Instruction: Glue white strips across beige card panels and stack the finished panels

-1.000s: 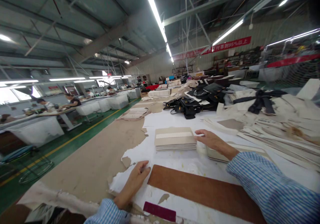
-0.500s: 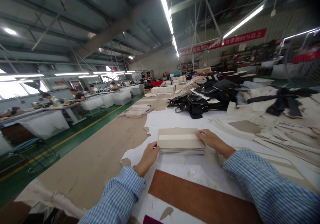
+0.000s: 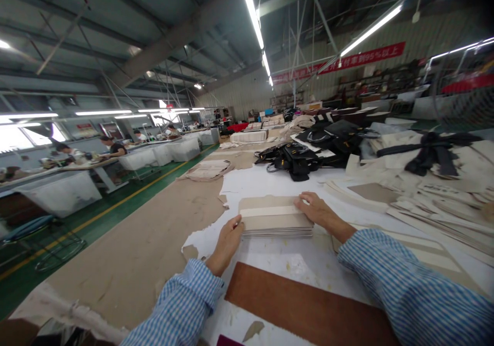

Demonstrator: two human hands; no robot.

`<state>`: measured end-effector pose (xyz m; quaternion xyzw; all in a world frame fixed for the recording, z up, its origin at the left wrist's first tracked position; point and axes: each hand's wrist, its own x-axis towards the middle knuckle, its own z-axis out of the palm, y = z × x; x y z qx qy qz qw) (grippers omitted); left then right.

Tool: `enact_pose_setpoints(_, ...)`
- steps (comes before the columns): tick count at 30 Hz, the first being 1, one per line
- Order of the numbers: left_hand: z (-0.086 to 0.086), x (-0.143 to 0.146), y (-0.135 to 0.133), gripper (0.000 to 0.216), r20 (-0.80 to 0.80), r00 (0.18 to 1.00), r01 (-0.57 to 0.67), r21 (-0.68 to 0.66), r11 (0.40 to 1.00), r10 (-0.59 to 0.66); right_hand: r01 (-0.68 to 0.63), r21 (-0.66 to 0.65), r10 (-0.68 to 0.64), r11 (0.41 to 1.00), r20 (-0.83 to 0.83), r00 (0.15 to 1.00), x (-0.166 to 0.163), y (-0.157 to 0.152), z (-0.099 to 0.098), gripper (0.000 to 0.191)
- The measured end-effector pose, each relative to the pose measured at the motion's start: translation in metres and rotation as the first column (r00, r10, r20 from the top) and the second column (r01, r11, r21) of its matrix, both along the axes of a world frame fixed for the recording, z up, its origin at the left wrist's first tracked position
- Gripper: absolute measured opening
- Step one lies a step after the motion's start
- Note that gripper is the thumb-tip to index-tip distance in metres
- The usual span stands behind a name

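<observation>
A neat stack of beige fabric panels lies on white sheeting in front of me, the top one crossed by a cream strip. At its left edge my left hand is closed, thumb on top and the other fingers mostly hidden. My right hand is closed over the right end of the top panel, fingers bent near its far corner. Nearer me lies a long brown leather-like piece, apart from both hands. More beige panels with a pale strip lie partly behind my right sleeve.
Black bag-like pieces are heaped beyond the stack. Cream cut pieces pile up at the right. Brown sheeting covers the table's left side. Past its edge is a green aisle with a stool; people sit at benches beyond.
My right hand has shifted inward over the top panel, its fingers bending more. My left hand stays at the left edge. The whole view has moved slightly.
</observation>
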<state>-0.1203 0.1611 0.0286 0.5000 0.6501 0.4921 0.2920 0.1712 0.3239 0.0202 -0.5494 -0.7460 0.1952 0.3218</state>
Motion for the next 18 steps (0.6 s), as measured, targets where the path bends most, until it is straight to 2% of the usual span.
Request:
enact_pose_setpoints(6, 0.003, 0.002, -0.004, 0.038, -0.028, 0.999, 0.046, 0.011, 0.999, -0.046, -0.013, -0.026, 0.013, 1.000, -0.015, 1.000, 0.007, -0.003, -0.005, 0.036)
enact_pose_setpoints(11, -0.001, 0.004, -0.005, 0.040, -0.039, 0.999, 0.018, 0.013, 1.000, -0.017, -0.061, -0.021, 0.060, 0.998, -0.050, 0.997, 0.008, -0.006, -0.007, 0.031)
enact_pose_setpoints(18, -0.008, 0.004, -0.002, 0.052, 0.038, 0.999, 0.000, 0.033, 0.999, -0.001, 0.006, -0.008, -0.008, 1.000, -0.249, 0.968, 0.007, -0.012, -0.010, 0.040)
